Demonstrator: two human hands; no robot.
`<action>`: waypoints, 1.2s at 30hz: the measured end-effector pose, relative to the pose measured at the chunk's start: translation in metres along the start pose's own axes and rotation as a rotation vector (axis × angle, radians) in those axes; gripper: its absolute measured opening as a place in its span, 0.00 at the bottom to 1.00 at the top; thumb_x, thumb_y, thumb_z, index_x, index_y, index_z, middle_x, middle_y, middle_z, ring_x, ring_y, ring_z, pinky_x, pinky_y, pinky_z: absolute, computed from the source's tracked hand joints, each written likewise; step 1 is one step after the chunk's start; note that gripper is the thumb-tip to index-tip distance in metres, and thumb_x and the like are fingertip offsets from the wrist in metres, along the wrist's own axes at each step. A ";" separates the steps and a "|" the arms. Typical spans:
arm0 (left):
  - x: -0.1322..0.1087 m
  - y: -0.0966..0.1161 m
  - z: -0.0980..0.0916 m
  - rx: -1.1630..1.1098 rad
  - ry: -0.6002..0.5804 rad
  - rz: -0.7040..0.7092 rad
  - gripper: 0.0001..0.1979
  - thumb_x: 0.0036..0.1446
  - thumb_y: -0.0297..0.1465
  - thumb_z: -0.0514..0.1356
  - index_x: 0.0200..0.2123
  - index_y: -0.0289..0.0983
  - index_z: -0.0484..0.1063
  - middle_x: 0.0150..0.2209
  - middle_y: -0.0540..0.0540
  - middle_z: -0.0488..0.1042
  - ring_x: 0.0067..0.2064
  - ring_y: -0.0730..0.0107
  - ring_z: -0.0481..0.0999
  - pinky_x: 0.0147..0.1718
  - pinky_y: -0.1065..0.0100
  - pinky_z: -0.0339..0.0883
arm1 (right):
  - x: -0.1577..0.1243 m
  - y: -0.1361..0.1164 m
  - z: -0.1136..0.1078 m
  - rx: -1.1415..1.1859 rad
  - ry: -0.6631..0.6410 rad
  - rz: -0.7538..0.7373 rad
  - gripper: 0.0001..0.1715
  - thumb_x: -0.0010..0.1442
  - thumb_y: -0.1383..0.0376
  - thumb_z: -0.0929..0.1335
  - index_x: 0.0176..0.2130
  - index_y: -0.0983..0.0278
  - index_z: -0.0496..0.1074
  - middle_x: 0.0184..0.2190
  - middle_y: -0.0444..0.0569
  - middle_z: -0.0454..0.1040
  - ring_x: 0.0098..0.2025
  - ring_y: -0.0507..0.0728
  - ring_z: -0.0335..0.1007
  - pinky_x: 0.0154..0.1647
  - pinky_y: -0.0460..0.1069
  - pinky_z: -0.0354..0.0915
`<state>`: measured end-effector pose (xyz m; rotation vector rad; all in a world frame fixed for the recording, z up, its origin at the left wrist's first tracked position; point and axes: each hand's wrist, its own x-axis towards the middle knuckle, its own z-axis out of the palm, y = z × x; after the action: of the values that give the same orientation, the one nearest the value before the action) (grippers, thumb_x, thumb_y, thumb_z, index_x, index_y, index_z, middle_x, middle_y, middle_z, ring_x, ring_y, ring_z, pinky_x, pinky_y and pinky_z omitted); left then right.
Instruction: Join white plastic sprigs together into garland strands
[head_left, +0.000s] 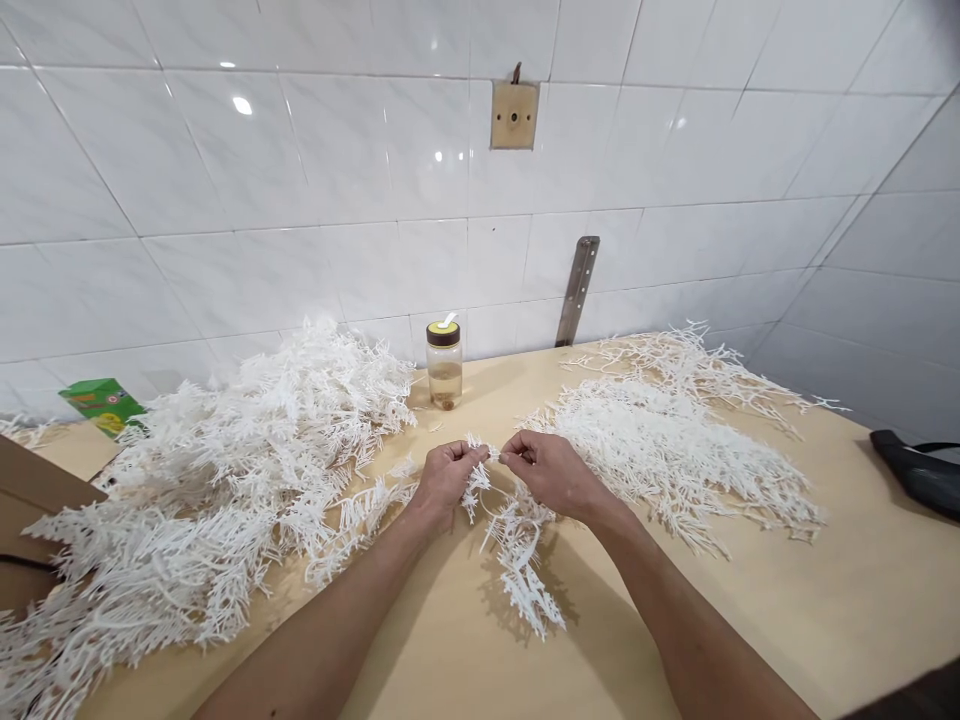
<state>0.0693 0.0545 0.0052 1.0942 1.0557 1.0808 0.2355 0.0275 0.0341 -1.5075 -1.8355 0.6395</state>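
Over the middle of the table, my left hand (444,478) is closed in a pinch on a white plastic branch sprig (475,484) with many fine twigs. My right hand (551,470) pinches the same sprig's upper end, its fingertips almost touching the left ones. More of the white branching (525,570) hangs or lies below the two hands; whether it is joined to the held piece is hard to tell. Left of my hands rises a big heap of white feathery branches (262,440). A flatter pile of white twig pieces (675,450) spreads to the right.
A clear jar (445,380) with a dark and yellow lid stands behind my hands. A metal strip (577,292) leans on the tiled wall. Thin white stems (697,365) lie at the back right. A green box (103,405) is far left; a black object (919,470) sits at the right edge.
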 end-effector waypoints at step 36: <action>0.008 -0.006 -0.011 0.127 -0.122 0.096 0.23 0.37 0.49 0.70 0.21 0.35 0.70 0.18 0.53 0.61 0.22 0.74 0.61 0.21 0.72 0.54 | 0.001 -0.003 0.000 0.081 -0.011 0.072 0.17 0.57 0.57 0.64 0.32 0.64 0.78 0.22 0.45 0.74 0.23 0.53 0.66 0.24 0.46 0.59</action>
<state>0.0603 0.0629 -0.0035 1.3077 0.9930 1.0196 0.2335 0.0273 0.0367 -1.5254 -1.7486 0.7491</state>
